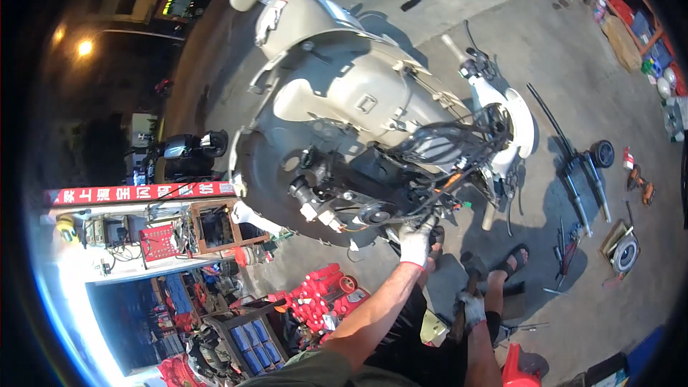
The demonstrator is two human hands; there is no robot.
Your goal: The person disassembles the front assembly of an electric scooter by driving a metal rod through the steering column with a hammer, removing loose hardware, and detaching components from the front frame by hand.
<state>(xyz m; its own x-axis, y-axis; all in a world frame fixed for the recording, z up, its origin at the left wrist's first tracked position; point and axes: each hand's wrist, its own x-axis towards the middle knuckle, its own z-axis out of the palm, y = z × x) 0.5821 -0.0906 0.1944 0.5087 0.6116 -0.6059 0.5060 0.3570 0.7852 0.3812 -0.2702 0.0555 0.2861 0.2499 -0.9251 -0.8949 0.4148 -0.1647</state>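
Observation:
A partly stripped cream scooter (373,93) stands before me, its wiring harness (451,145) and dark front parts exposed. My left hand (414,244), in a white glove, reaches to the near edge of the front end, below the round dark part (374,213). Its fingers are closed there, but what lies in them is hidden. Lower and to the right, my gloved right hand (473,308) is wrapped round the handle of a hammer. The dark hammer head (472,264) points away from me, apart from the scooter. My sandalled feet (513,261) show beside it.
A front fork (584,186) and a small wheel (602,153) lie on the floor at right, near an orange drill (640,185), hand tools (566,251) and a round part on a box (625,253). Red machine parts (322,297) and a parts tray (254,344) are at lower left.

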